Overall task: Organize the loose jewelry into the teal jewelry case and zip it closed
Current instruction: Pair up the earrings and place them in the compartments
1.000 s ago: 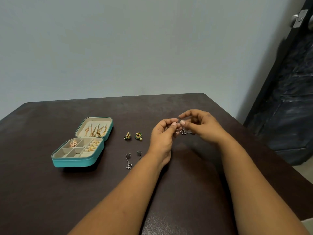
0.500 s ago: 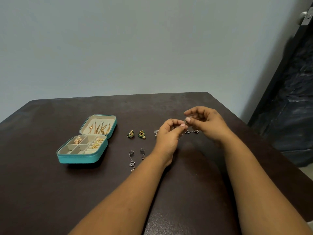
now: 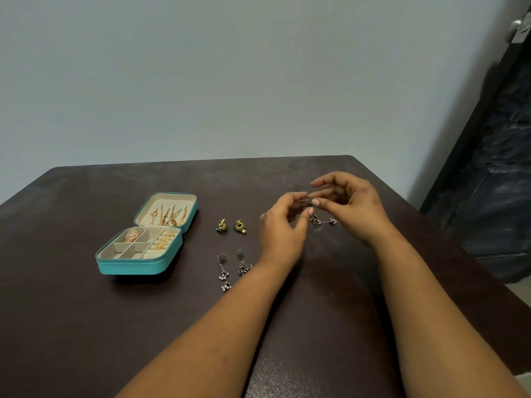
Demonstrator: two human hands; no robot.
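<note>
2 hands hold a small silver earring above a dark table.

The dark table [image 3: 86,326] is the biggest thing. The teal jewelry case [image 3: 143,248] lies open on its left part, with gold pieces inside. The right hand [image 3: 353,208] pinches the silver earring [image 3: 309,201] with curled fingers. The left hand [image 3: 283,228] has curled fingers right at the earring too, but I cannot tell if it grips it. 2 silver dangly earrings [image 3: 232,267] lie just beside the left wrist. 2 green and gold earrings [image 3: 231,226] lie between the case and the hands.
</note>
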